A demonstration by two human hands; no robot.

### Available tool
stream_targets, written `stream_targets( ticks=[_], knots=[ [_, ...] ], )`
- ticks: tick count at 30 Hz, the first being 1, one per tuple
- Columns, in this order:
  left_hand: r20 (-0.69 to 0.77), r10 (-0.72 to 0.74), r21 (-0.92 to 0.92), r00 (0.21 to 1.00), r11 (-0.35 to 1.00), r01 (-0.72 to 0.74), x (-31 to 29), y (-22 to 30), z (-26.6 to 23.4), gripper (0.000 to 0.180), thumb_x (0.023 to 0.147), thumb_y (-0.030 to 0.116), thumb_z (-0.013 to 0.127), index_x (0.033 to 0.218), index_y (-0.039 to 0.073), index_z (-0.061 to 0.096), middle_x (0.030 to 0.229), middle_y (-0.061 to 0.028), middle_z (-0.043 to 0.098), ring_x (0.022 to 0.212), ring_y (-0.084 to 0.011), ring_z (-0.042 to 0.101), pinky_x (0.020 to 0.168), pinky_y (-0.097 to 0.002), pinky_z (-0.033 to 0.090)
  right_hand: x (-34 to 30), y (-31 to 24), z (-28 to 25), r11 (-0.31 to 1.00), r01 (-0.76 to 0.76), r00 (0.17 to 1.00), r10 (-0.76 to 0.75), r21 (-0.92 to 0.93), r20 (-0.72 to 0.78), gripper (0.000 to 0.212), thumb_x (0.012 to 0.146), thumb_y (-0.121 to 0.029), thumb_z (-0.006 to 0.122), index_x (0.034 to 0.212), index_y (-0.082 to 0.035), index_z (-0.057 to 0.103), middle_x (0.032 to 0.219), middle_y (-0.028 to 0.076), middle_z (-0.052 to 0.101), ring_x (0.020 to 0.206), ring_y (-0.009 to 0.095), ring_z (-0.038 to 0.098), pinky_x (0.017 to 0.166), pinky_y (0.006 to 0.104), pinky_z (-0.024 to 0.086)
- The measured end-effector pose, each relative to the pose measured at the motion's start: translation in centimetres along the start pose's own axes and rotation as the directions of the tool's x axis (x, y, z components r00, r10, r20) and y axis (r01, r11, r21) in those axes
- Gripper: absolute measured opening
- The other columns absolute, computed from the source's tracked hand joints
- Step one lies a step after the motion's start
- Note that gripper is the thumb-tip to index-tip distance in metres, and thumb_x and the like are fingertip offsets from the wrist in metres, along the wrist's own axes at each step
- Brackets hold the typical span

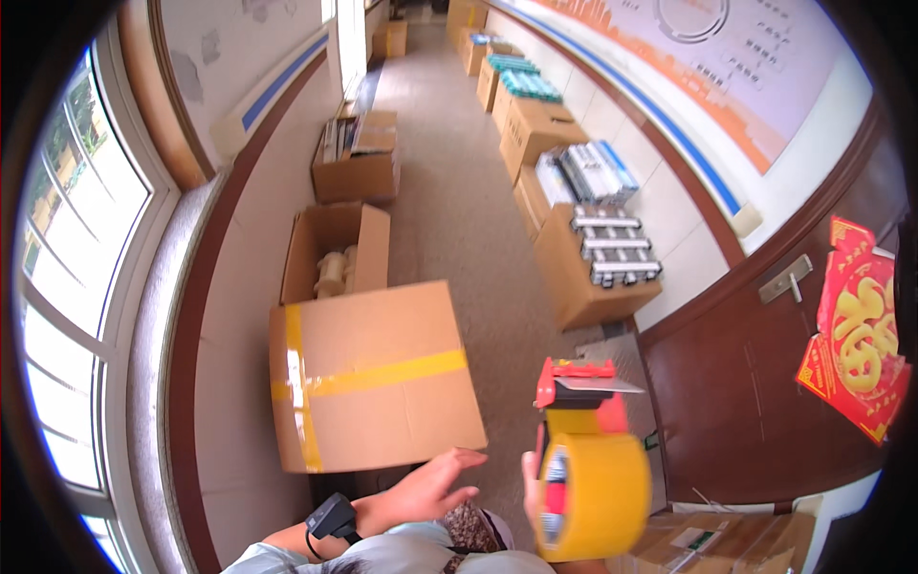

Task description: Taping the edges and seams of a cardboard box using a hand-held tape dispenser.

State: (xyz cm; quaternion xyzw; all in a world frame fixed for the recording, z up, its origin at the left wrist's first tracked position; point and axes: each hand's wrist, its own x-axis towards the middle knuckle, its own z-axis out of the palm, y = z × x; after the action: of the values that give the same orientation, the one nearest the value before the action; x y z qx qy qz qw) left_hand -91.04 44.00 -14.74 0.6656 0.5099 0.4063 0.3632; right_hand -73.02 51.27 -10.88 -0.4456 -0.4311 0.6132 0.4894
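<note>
A closed cardboard box [392, 335] stands in front of me on the left, with yellow tape running across its top and along its left side. My left hand [435, 490] is by the box's near right corner, fingers stretched out and holding nothing; whether it touches the cardboard I cannot tell. To the right, my right hand [530, 483] grips a red tape dispenser [545, 392] loaded with a big yellow roll of tape [604, 493]. The dispenser is held up, apart from the box, and hides most of that hand, including its hold on the handle.
Behind the taped box is an open carton [373, 244] with pale spools inside, then another open carton [359, 177]. Several boxes line the right wall, one bearing black-and-white racks [617, 246]. A brown door [732, 383] is at right, a strapped carton [736, 540] below it.
</note>
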Motion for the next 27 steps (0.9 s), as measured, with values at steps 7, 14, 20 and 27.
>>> stream_targets(
  ticks=[7,14,20,27],
  knots=[
    [-0.011,0.108,-0.247,0.994,0.963,-0.108,5.2,-0.4,0.9,0.051,0.083,0.012,0.064,0.128,0.0,0.042,0.124,-0.017,0.046,0.117,-0.0284,0.044,0.098,-0.0374,0.038,3.4,0.6,4.0,0.921,0.318,0.907,-0.226,-0.225,0.356,0.04,0.081,-0.014,0.063,0.116,-0.003,0.05,0.113,0.015,0.05,0.106,0.033,0.046,0.091,0.043,0.036],
    [-0.202,-0.183,-0.536,0.962,0.843,0.048,9.7,-2.1,2.9,0.029,0.085,0.008,0.061,0.112,0.001,0.055,0.104,-0.0061,0.06,0.095,-0.0151,0.057,0.081,-0.0289,0.048,8.6,0.1,3.5,0.825,0.504,0.81,-0.35,-0.255,0.47,0.04,0.082,-0.012,0.063,0.117,-0.002,0.047,0.109,0.018,0.043,0.102,0.033,0.042,0.089,0.0411,0.034],
    [-0.611,-0.473,-0.701,0.635,0.695,-0.156,15.5,-0.9,7.2,0.01,0.082,-0.001,0.059,0.09,0.003,0.063,0.079,0.0003,0.063,0.067,-0.0075,0.057,0.058,-0.0226,0.046,15.1,1.1,-1.3,0.977,0.2,0.635,-0.186,0.073,0.75,0.033,0.093,-0.008,0.051,0.125,-0.003,0.048,0.12,0.012,0.04,0.11,0.022,0.043,0.092,0.029,0.035],
    [-0.812,-0.389,-0.363,0.435,0.92,0.146,13.8,0.4,11.2,0.007,0.077,-0.004,0.057,0.081,0.002,0.058,0.072,-0.0052,0.058,0.062,-0.0125,0.055,0.055,-0.0263,0.044,21.5,2.2,-5.8,0.822,-0.565,0.263,0.27,-0.079,0.926,0.057,0.098,-0.05,0.028,0.118,-0.004,0.055,0.11,0.005,0.056,0.11,0.016,0.05,0.094,0.0323,0.038]
  ],
)
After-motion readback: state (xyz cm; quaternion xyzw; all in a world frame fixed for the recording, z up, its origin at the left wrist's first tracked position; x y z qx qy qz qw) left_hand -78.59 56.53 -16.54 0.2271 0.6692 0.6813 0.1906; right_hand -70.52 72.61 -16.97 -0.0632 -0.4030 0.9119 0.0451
